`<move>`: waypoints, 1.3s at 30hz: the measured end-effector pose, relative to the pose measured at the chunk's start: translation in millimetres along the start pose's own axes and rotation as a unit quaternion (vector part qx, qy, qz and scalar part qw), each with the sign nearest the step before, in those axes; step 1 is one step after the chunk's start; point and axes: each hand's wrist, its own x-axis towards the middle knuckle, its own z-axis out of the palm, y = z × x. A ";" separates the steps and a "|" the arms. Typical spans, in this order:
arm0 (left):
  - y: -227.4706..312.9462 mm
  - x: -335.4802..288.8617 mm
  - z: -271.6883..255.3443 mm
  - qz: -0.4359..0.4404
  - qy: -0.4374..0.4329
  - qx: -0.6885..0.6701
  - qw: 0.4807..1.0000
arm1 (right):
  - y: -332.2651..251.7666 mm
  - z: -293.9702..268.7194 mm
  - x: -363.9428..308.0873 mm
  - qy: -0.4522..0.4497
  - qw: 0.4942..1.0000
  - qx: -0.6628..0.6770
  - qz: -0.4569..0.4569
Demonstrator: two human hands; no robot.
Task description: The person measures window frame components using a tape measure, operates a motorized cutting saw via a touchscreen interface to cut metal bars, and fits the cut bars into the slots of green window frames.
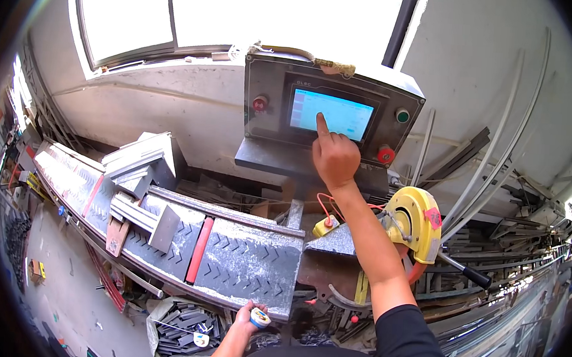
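My right hand [334, 154] is raised to a control panel [273, 73], its index finger stretched out with the tip at the lit blue touchscreen [342, 110]. The other fingers are curled and hold nothing. Low in the middle, my left hand [246, 313] is closed around a small round tape measure [260, 317], white with blue. It is beside the near edge of a grey feed table [248, 255] with arrow marks. Red stop buttons [386, 154] flank the screen, and a green button [402, 115] is at its upper right.
A saw with a yellow guard [416, 216] and black-gripped handle [476, 276] stands right of my forearm. A metal stop block [164, 228] sits on the feed table. Below lies a sack of dark offcuts [185, 326]. Long metal profiles [500, 322] are piled at right.
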 end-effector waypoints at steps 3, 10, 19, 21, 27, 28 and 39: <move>3.4 -3.0 -3.4 -0.005 0.003 -0.009 1.000 | -0.8 -6.8 1.6 0.014 1.000 0.011 -0.004; -0.9 -10.3 -9.4 -0.016 0.002 -0.024 1.000 | -1.4 -7.6 0.6 0.041 0.997 0.040 -0.048; -5.5 -7.8 -17.0 -0.013 0.007 0.014 1.000 | -1.5 -6.8 2.6 0.010 1.000 0.003 0.003; -5.3 -7.5 -17.3 -0.009 0.017 0.010 1.000 | -0.8 -4.2 3.9 0.014 1.000 0.003 0.006; -5.4 -1.0 -22.9 -0.010 0.010 0.017 1.000 | -2.1 -10.0 0.8 0.020 0.998 0.047 -0.020; -6.0 -1.4 -22.5 -0.010 0.009 0.017 1.000 | -2.5 -11.4 0.3 0.024 0.997 0.059 -0.043; -14.4 0.8 -41.0 -0.002 0.021 0.008 1.000 | 0.3 -10.2 -0.5 0.078 0.996 0.044 -0.016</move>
